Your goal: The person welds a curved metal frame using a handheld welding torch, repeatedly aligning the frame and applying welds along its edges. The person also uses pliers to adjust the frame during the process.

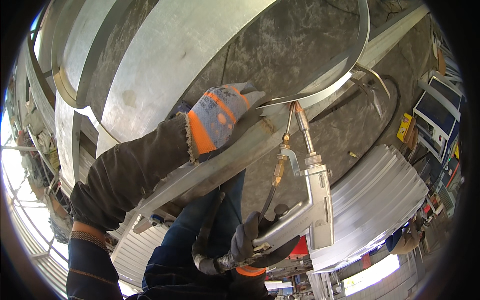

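My right hand (270, 252), in a dark glove with an orange cuff, is wrapped around the handle of a silver welding gun (317, 200). Its copper-coloured nozzle points away from me and reaches the lower edge of a curved metal strip (320, 95). A thin brass wire-feed tube (278, 170) runs beside the nozzle to the same spot. My left hand (222, 112), in a grey and orange knitted glove, is closed at the strip's left end, fingertips against it; its thumb is partly hidden. Beneath the strip lies a long metal bar (220, 167), running diagonally.
Large curved sheet-metal shapes (150, 80) stand at the left, beyond my left arm. A clamp-like tool (372, 95) sits by the strip's right part. Ribbed metal pieces (375, 200) lie stacked at the right, near a black cable (390, 125), a yellow box (404, 127) and a white-blue machine (437, 117).
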Tool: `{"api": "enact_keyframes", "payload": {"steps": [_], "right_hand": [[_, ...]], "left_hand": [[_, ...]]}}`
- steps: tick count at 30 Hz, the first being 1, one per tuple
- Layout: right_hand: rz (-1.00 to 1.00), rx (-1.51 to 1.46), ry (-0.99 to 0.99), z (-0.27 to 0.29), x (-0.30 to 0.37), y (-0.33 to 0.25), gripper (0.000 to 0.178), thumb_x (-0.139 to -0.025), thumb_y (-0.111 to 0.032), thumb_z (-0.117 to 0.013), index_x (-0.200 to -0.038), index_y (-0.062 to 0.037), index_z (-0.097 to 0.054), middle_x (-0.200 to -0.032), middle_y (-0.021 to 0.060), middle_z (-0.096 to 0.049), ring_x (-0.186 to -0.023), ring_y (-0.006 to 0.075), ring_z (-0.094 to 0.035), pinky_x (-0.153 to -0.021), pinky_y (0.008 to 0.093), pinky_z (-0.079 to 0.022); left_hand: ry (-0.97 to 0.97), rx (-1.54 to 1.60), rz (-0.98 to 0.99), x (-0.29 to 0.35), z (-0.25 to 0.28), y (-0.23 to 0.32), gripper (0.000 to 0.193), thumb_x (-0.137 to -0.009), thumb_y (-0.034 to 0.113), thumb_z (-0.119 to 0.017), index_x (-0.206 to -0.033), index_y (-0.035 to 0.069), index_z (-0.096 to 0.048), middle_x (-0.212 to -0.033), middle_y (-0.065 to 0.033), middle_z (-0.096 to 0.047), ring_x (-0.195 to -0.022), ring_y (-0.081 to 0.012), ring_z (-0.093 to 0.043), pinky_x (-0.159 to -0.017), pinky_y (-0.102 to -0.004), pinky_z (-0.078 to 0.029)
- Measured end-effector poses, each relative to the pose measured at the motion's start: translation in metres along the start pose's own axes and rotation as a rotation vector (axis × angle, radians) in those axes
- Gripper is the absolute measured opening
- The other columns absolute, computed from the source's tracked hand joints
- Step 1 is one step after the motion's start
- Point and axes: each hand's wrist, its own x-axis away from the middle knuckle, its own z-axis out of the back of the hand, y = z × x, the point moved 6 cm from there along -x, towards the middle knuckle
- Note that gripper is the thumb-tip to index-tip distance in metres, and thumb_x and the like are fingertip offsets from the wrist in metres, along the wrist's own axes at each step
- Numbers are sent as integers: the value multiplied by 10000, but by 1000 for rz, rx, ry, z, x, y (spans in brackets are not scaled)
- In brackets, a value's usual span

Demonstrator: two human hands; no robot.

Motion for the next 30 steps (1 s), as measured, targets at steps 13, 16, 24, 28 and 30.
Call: {"api": "enact_keyframes", "payload": {"steps": [13, 16, 24, 28, 30], "right_hand": [[117, 88, -70, 6, 3, 5, 644, -1056, -645, -294, -1618, -331, -315, -999, 166, -477, -618, 233, -559, -490, 377, -501], [127, 52, -11, 3, 4, 7, 621, -1064, -622, -299, -1612, -331, -325, -996, 166, -475, -625, 238, -560, -491, 385, -506], [93, 118, -99, -2, -2, 11, 621, -1057, -627, -328, -1605, -335, -332, -994, 160, -480, -618, 238, -561, -488, 384, -513], [74, 69, 21, -4, 2, 15, 659, -1003, -694, -386, -1509, -271, -368, -944, 162, -504, -608, 233, -560, -482, 366, -496], [79, -22, 180, -4, 11, 16, 818, -882, -825, -465, -1232, -86, -460, -807, 158, -540, -589, 234, -552, -522, 365, -483]], "left_hand": [[255, -185, -470, -62, -14, -13, 379, -1000, 193, -594, -1336, 23, -547, -1038, -155, -668, -950, -247, -696, -828, -359, -560], [243, -184, -434, -52, -8, -19, 371, -993, 189, -595, -1322, 24, -549, -1043, -159, -662, -959, -257, -693, -831, -365, -559], [201, -209, -373, -25, -3, -15, 348, -974, 178, -598, -1284, 26, -552, -1057, -171, -648, -983, -283, -686, -839, -381, -555], [177, -247, -360, -17, -3, -10, 337, -964, 172, -600, -1265, 28, -554, -1064, -177, -640, -995, -296, -683, -843, -390, -553], [174, -293, -349, -10, -2, -4, 332, -959, 170, -601, -1256, 28, -555, -1068, -180, -637, -1002, -303, -681, -845, -394, -552]]}}
